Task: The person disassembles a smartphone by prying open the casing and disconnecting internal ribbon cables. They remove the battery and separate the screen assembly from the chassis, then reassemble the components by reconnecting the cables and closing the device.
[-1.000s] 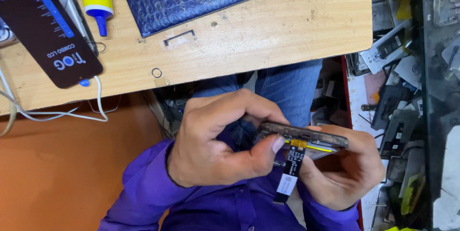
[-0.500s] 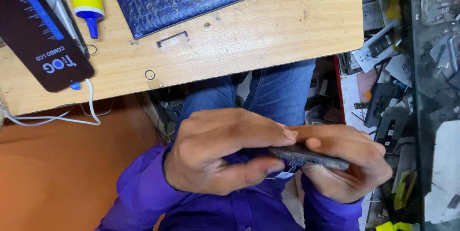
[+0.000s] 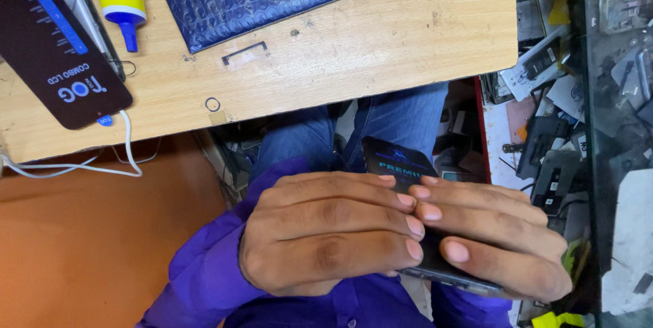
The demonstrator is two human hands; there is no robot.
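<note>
A: head view: left hand [image 3: 326, 236] and right hand [image 3: 493, 239] both clamped flat over a dark phone-like slab [image 3: 401, 165], fingertips meeting at its middle; slab sits over the lap, below the table edge [image 3: 381, 93]

B: edges showing?

A: only the far corner and a strip of the near edge under the right fingers [image 3: 476, 250]

B: room around?

A: orange floor [image 3: 88, 246] left is open; parts clutter [image 3: 558, 158] close on the right

Dark flat phone screen panel [image 3: 401, 162], face up over lap, mostly covered, far end showing.
</note>
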